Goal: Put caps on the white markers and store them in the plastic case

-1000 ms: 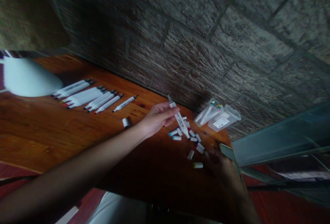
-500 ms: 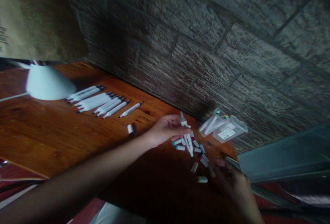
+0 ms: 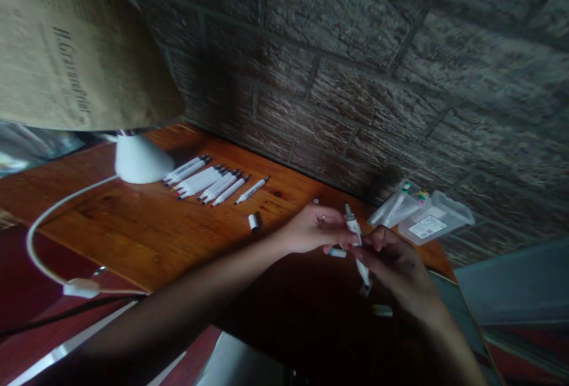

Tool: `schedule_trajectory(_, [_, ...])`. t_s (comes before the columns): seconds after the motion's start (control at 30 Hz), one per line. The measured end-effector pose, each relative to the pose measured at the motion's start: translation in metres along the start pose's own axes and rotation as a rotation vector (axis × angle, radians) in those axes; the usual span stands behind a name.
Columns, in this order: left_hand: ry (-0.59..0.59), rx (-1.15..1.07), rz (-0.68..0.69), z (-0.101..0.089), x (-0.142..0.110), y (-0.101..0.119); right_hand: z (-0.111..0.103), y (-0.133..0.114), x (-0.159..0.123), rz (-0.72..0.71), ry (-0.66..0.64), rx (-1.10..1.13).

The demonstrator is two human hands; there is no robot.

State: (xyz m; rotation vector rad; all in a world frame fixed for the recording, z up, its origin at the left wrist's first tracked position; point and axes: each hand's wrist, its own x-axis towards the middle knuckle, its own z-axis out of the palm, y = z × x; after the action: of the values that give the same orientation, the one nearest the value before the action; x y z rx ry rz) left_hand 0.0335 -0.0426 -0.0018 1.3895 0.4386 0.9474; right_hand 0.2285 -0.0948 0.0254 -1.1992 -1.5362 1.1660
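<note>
A slim white marker pen point(image 3: 357, 248) is gripped upright between the left hand point(image 3: 316, 230) and the right hand point(image 3: 395, 261), which meet over the reddish wooden tabletop point(image 3: 146, 238). A row of white markers point(image 3: 213, 181) is laid well left of the hands; a clear plastic case point(image 3: 422, 217) is seen just beyond the right hand.

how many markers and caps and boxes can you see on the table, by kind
white markers laid in a row: about 9, some overlap
white marker held in both hands: 1
loose white cap: 1
teal-tipped cap: 1
clear plastic boxes: 2
total: about 14
</note>
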Motion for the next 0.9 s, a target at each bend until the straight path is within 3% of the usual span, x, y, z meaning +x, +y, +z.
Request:
schedule_trajectory(0.07, [0.027, 0.147, 0.004, -0.006, -0.001, -0.001, -0.011, 0.010, 0.003, 0.036, 0.090, 0.160])
schedule_trajectory(0.17, [0.187, 0.574, 0.079, -0.019, -0.002, -0.004, -0.028, 0.020, 0.008, 0.084, 0.238, 0.388])
schedule_trajectory(0.27, [0.254, 0.895, 0.112, -0.027, -0.002, -0.010, -0.041, 0.024, 0.012, 0.077, 0.253, 0.479])
schedule_trajectory(0.47, [0.083, 0.998, 0.152, -0.012, 0.003, -0.020, -0.048, 0.028, 0.016, 0.004, 0.234, 0.630])
schedule_trajectory(0.67, [-0.018, 1.110, 0.027, -0.007, 0.003, -0.024, -0.038, 0.033, 0.020, -0.015, 0.175, 0.817])
schedule_trajectory(0.77, [-0.047, 1.158, -0.047, -0.012, 0.001, -0.023, -0.036, 0.034, 0.021, -0.003, 0.189, 0.802])
schedule_trajectory(0.9, [-0.032, 1.131, -0.030, -0.016, -0.003, -0.020, -0.029, 0.034, 0.021, -0.029, 0.254, 0.661])
